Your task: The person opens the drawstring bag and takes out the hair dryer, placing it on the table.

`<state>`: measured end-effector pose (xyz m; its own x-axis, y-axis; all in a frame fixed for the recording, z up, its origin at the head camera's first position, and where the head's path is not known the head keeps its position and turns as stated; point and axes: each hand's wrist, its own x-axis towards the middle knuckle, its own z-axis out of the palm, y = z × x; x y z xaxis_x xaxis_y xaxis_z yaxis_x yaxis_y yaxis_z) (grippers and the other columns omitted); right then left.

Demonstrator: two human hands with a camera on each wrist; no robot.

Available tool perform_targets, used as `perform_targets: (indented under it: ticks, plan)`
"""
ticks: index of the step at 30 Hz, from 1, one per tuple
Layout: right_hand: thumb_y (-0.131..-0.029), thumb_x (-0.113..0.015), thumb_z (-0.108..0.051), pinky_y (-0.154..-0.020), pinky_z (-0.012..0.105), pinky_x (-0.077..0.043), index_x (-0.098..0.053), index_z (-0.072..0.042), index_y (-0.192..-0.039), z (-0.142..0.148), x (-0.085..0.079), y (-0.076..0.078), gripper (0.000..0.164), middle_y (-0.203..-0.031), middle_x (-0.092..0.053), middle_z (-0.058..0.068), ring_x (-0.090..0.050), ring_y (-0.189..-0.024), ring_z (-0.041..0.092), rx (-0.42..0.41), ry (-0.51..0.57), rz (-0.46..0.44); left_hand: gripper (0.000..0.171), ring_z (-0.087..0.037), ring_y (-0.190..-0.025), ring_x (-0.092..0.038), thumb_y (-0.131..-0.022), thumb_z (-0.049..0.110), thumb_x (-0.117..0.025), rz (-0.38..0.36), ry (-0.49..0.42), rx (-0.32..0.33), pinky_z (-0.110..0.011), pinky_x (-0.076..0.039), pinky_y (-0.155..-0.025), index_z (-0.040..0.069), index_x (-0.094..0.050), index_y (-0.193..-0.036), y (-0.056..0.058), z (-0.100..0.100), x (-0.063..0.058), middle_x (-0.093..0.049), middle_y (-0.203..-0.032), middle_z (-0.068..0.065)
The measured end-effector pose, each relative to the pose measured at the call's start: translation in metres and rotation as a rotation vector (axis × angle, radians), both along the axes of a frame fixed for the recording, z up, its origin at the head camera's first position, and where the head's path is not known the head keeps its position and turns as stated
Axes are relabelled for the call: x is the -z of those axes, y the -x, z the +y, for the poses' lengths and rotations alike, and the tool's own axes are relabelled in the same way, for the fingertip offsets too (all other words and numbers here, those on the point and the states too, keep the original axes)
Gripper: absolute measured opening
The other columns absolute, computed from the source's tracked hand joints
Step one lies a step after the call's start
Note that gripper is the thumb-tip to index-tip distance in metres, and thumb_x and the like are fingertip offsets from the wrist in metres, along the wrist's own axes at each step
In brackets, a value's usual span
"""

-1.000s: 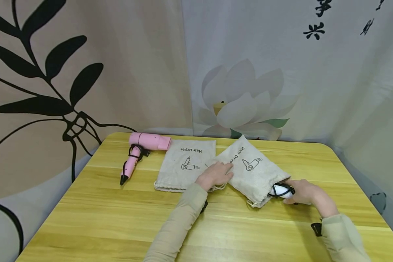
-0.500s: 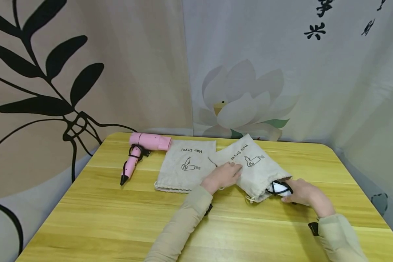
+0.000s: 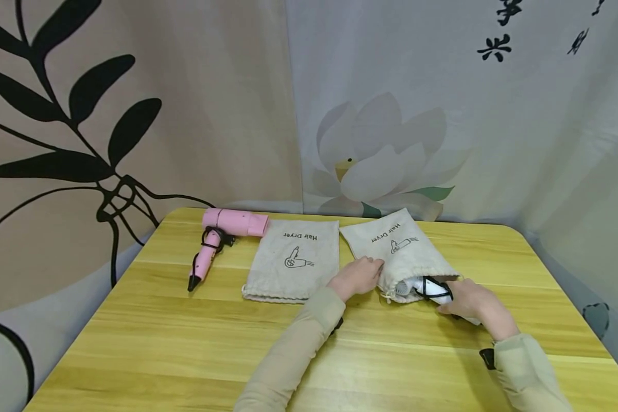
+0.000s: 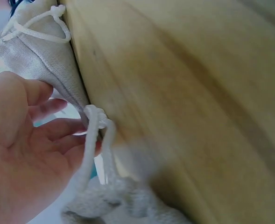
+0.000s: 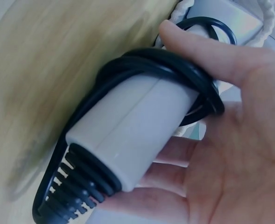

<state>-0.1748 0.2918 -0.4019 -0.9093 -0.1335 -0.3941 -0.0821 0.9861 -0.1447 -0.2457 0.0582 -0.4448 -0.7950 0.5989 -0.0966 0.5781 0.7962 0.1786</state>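
Observation:
On the table's right side, my right hand (image 3: 475,303) grips the handle of a white hair dryer (image 5: 132,123) wrapped in its black cord (image 5: 156,60). The dryer's body lies partly inside a light grey drawstring bag (image 3: 417,252) printed "Hair Dryer", with its round grey end showing at the bag's mouth. My left hand (image 3: 357,277) pinches that bag's near left edge, thumb on the cloth (image 4: 44,58) and fingers beneath it. A second bag (image 3: 293,246) of the same kind lies flat to the left, its white drawstring (image 4: 93,140) close to my left fingers.
A pink hair dryer (image 3: 237,222) with its black cord tied round the handle lies at the table's back left, its nozzle against the flat bag. Behind the wooden table (image 3: 175,355) hangs a printed curtain (image 3: 226,114).
The right-hand bag has moved right and off the flat bag, its mouth turning toward me, and more of the white dryer shows. My left hand has moved right; my right hand has shifted slightly left.

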Motion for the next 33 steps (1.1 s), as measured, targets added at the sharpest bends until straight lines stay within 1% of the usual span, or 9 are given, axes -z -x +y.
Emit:
perform_targets:
  ticks: [6,10,15,20,25,28,33]
  plan:
    - [-0.084,-0.067,-0.041,-0.089,0.062,-0.044,-0.041,0.012,-0.135,0.001,0.000,0.000,0.077,-0.130,-0.045,0.040,-0.044,-0.118,0.056,-0.008,0.014,0.001,0.037,-0.019,-0.112,-0.059,-0.101,0.019,-0.038,-0.021,0.025,-0.004,-0.029,-0.048,-0.097,0.013,-0.048,-0.136,0.000,0.002,-0.002,-0.063,-0.117,-0.008]
    - [-0.084,-0.068,-0.040,-0.090,0.062,-0.044,-0.042,0.011,-0.135,0.002,0.000,0.000,0.077,-0.131,-0.045,0.040,-0.044,-0.118,0.056,-0.018,0.018,0.002,0.035,-0.019,-0.110,-0.060,-0.101,0.019,-0.037,-0.024,0.033,-0.002,-0.029,-0.049,-0.096,0.012,-0.051,-0.133,0.000,0.003,-0.003,-0.064,-0.116,-0.008]
    - [-0.082,-0.069,-0.042,-0.091,0.063,-0.043,-0.040,0.010,-0.136,0.005,0.001,0.001,0.081,-0.132,-0.044,0.039,-0.044,-0.119,0.056,-0.026,0.025,0.000,0.031,-0.017,-0.103,-0.061,-0.101,0.022,-0.038,-0.045,0.045,-0.004,-0.028,-0.051,-0.090,0.010,-0.055,-0.125,0.000,0.004,-0.005,-0.064,-0.111,-0.007]
    - [-0.080,-0.071,-0.045,-0.091,0.063,-0.043,-0.043,0.009,-0.135,0.008,0.000,0.001,0.082,-0.131,-0.044,0.040,-0.043,-0.119,0.057,-0.036,0.025,-0.006,0.027,-0.014,-0.098,-0.060,-0.099,0.023,-0.044,-0.067,0.034,-0.001,-0.025,-0.051,-0.087,0.012,-0.059,-0.119,-0.002,0.003,-0.009,-0.064,-0.109,-0.005]
    - [-0.080,-0.072,-0.042,-0.089,0.062,-0.044,-0.046,0.008,-0.134,0.010,-0.002,0.001,0.078,-0.130,-0.046,0.039,-0.044,-0.118,0.057,-0.051,0.026,-0.010,0.026,-0.012,-0.092,-0.059,-0.098,0.024,-0.048,-0.072,0.026,0.007,-0.023,-0.051,-0.081,0.012,-0.061,-0.117,-0.002,0.002,-0.009,-0.065,-0.108,-0.003]
    - [-0.080,-0.073,-0.041,-0.089,0.061,-0.044,-0.045,0.008,-0.134,0.010,-0.003,0.001,0.078,-0.130,-0.046,0.039,-0.044,-0.117,0.056,-0.053,0.031,-0.017,0.026,-0.012,-0.089,-0.058,-0.098,0.025,-0.047,-0.070,0.035,0.007,-0.023,-0.050,-0.078,0.011,-0.061,-0.116,-0.001,0.002,-0.009,-0.064,-0.105,-0.004]
    - [-0.079,-0.074,-0.039,-0.087,0.058,-0.046,-0.047,0.006,-0.134,0.012,-0.002,0.000,0.077,-0.128,-0.050,0.036,-0.050,-0.113,0.053,-0.072,0.046,-0.008,0.026,-0.013,-0.086,-0.056,-0.099,0.026,-0.046,-0.053,0.054,0.015,-0.024,-0.050,-0.075,0.009,-0.061,-0.112,-0.001,0.002,-0.009,-0.063,-0.101,-0.006]
